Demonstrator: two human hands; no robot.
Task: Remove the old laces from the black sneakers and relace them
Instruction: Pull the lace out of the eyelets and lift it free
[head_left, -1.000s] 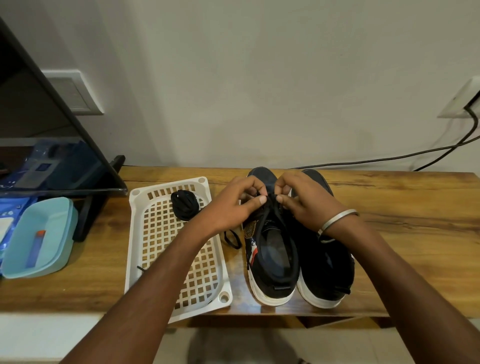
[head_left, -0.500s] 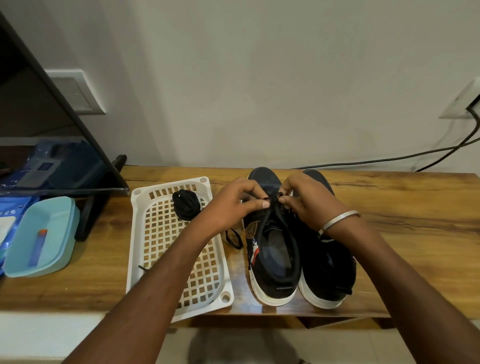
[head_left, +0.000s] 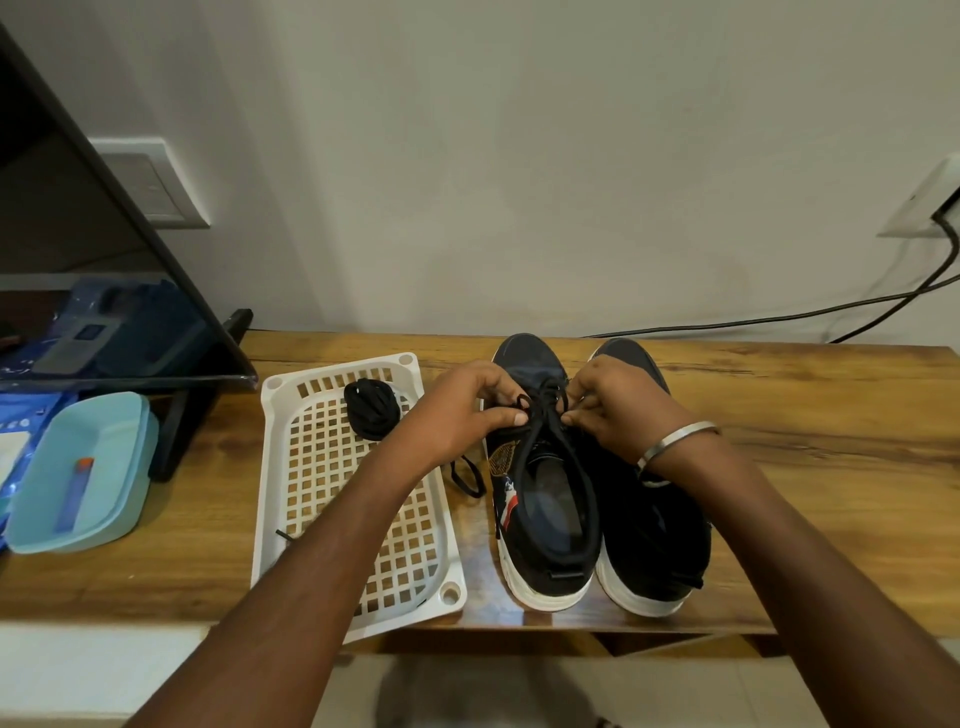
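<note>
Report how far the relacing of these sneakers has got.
Done: one bundled lace lies in the white tray. In hand: the left hand and right hand pinch the lace on the left sneaker. Left: the right sneaker, whose lacing is hidden.

two sneakers being kept side by side on the table, toes to the wall | tray being parked just left of them, bundled lace lying in its far end | tub sitting further left, near the screen | both hands being held over the left shoe's laces
</note>
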